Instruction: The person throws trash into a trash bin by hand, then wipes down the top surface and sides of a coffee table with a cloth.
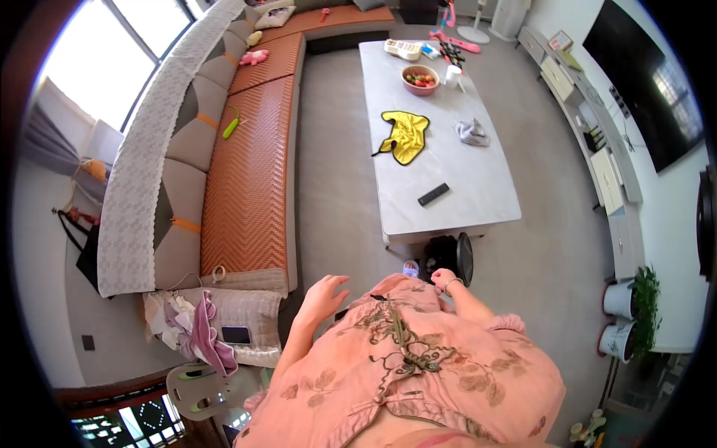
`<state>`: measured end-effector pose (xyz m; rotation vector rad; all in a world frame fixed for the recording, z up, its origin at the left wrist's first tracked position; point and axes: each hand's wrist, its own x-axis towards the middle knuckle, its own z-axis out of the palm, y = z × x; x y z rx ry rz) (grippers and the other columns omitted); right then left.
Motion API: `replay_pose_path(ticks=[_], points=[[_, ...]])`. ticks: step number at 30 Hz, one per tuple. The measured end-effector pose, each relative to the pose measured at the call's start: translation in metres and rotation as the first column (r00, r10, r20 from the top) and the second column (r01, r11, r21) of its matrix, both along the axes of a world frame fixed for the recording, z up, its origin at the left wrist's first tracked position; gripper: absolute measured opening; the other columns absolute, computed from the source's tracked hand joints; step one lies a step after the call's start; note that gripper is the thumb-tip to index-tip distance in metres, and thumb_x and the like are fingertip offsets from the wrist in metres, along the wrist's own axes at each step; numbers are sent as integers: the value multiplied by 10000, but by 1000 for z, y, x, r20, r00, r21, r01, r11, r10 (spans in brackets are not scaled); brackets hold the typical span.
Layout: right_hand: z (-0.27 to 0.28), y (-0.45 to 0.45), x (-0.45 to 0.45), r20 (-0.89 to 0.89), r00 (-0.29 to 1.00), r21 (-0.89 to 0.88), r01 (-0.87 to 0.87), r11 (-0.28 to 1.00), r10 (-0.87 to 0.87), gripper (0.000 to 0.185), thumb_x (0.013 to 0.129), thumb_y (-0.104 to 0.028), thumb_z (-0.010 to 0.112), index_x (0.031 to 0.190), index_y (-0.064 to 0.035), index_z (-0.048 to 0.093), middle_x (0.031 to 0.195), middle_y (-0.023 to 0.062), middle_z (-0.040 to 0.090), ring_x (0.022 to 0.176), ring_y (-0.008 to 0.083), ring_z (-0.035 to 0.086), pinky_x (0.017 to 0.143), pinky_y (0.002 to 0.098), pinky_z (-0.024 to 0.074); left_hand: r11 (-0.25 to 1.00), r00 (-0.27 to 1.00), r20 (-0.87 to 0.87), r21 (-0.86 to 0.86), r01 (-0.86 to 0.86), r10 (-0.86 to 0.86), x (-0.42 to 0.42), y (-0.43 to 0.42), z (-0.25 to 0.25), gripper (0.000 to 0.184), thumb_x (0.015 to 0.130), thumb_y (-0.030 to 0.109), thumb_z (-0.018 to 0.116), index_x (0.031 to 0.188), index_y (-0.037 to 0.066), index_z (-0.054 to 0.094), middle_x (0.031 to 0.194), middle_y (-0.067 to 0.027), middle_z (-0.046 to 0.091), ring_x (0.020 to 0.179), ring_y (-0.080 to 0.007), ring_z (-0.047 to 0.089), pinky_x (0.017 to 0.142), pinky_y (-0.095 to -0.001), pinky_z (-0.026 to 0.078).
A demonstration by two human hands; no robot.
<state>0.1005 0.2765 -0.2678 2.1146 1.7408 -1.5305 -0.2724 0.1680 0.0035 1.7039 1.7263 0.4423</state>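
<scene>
By the table's (485, 198) near edge, missteps could tip the bin (464, 260); left hand (323, 299) spreads empty, right hand's (442, 278) grip unclear.

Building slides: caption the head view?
Left hand and right hand before a table with yellow cloth, remote and bowl.

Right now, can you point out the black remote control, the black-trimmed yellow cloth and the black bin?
Black remote control (434, 195): head view, middle of its body.
Black-trimmed yellow cloth (408, 137): head view, middle of its yellow fabric.
Black bin (465, 259): head view, on its upright round lid.
</scene>
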Motion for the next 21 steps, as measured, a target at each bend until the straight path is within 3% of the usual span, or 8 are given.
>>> replay_pose_path(ticks=[1,3,5,11,16,20,21], points=[[6,2,-6,-3,1000,-11,-25,1000,25,147,788,-148,663,888,-47,702,765,78,688,651,164,632,630,320,525,1000,1000,-5,11,-14,14,-7,-5,-3,324,845,187,635,1141,55,626,1056,-143,637,990,-315,614,840,-380,497],[13,16,-19,63,977,-24,-201,979,202,154,790,-176,668,857,-48,720,798,95,703,669,173,643,664,319,526,995,997,5,67,-72,72,-21,-9,-9,330,836,182,644,1138,51,627,1035,-148,639,974,-310,617,823,-372,499],[13,28,-29,32,969,-22,-245,969,245,153,790,-184,661,839,-52,722,766,90,699,664,167,641,656,316,522,993,994,1,52,-106,106,-32,-8,-12,333,832,179,647,1138,49,625,1024,-149,640,962,-306,618,815,-368,498],[21,82,-63,45,959,-44,-278,960,280,174,810,-198,624,831,-51,715,696,63,680,601,160,623,609,315,509,992,994,-21,58,-109,110,-56,44,-7,350,828,171,653,1152,44,612,1009,-146,638,943,-295,616,805,-364,496],[-25,141,-80,-17,960,-65,-280,958,280,176,812,-208,623,817,-52,704,659,73,658,523,152,584,524,317,489,996,998,-16,64,-66,67,-71,108,-11,343,842,202,638,1147,46,612,1092,-165,626,1042,-331,589,891,-392,473],[-25,196,-106,-13,953,-126,-300,945,301,224,832,-224,619,977,-61,670,656,67,650,519,139,579,479,306,469,999,998,-68,-30,-18,16,-94,149,-10,381,845,244,640,1180,68,594,1108,-164,623,1050,-333,586,899,-400,474],[-27,209,-113,-62,969,-147,-244,959,237,242,837,-232,619,1002,-61,660,674,64,655,523,136,583,481,302,469,999,996,-76,-27,-46,44,-101,157,-7,381,845,244,640,1180,68,594,1108,-164,623,1050,-333,586,899,-400,474]])
